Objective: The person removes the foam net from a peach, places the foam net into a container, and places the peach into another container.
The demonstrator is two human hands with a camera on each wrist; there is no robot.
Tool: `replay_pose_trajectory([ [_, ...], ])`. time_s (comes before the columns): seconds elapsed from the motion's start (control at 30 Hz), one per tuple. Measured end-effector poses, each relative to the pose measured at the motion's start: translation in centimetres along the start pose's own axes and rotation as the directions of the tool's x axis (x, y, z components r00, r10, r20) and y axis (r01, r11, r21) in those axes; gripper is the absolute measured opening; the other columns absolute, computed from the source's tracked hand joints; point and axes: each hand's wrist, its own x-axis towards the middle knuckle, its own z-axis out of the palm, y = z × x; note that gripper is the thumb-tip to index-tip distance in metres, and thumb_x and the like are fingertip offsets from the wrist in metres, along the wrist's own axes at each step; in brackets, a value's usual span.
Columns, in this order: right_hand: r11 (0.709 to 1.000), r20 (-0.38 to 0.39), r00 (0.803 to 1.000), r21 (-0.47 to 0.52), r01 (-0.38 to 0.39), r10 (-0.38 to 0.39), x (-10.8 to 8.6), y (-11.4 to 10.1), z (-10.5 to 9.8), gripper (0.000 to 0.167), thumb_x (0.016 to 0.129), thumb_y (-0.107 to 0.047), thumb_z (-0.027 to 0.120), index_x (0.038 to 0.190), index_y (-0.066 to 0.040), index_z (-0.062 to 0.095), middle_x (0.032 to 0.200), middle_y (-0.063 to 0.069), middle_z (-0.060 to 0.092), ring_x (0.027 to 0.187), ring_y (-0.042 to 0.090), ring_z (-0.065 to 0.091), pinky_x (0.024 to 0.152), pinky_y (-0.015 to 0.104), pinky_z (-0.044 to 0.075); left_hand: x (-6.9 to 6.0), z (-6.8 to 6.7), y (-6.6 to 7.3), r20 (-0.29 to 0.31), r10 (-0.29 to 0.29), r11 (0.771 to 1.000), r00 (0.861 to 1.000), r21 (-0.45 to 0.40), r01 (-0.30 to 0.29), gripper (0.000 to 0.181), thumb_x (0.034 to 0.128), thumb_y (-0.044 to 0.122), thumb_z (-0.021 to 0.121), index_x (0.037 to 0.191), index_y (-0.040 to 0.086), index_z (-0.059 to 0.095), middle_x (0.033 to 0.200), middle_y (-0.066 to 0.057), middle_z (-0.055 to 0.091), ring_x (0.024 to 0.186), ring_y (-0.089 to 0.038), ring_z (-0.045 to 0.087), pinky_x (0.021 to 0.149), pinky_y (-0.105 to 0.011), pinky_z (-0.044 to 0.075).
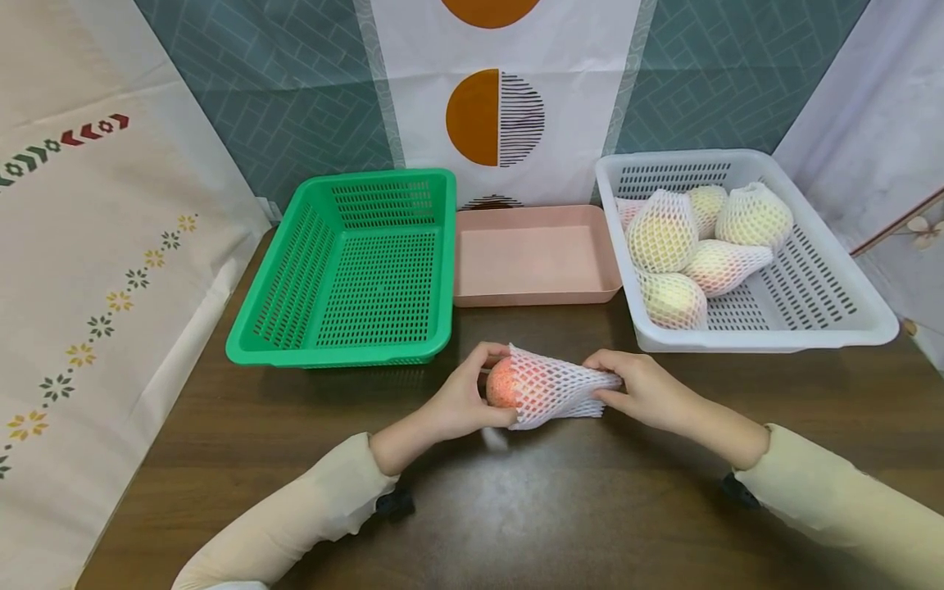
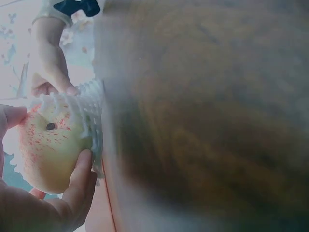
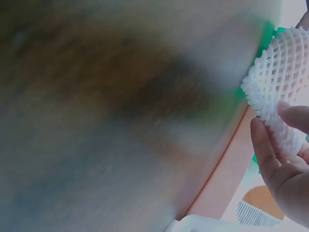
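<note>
A round red-and-yellow fruit [image 2: 48, 154], speckled and with a dark stem spot in a dimple, is partly inside a white foam net sleeve [image 1: 555, 389]. Its bare end faces my left hand [image 1: 468, 397], whose thumb and fingers grip it from both sides near the net's edge. Thumb and fingers of my right hand [image 1: 645, 389] pinch the gathered tail of the sleeve, as the right wrist view also shows. Fruit and net are held over the table's middle. The kind of fruit is not certain; the net covers its far side.
A green basket [image 1: 342, 359] stands at back left, with nothing seen in it. Between it and a white basket [image 1: 767, 338] sits a pink tray [image 1: 538, 254]. Several net-wrapped fruits [image 1: 664, 233] lie in the white basket. The dark wooden table [image 1: 553, 508] extends toward me.
</note>
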Motion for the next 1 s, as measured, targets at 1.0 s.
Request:
replay_pose_trajectory([
  [1.0,0.996,-0.029,0.998,-0.072,0.047,-0.049,-0.9,-0.5,-0.5,0.031,0.072,0.005,0.076,0.098,-0.006,0.063,0.091,0.002,0.068,0.080,0.013,0.060,0.070,0.034,0.052,-1.4,-1.4,-0.2,0.013,0.001,0.994,1.000,0.108,-0.003,0.069,0.0674,0.011,0.080,0.126,0.007,0.044,0.123,-0.011,0.054,0.104,-0.026,0.053,0.082,-0.032,0.050],
])
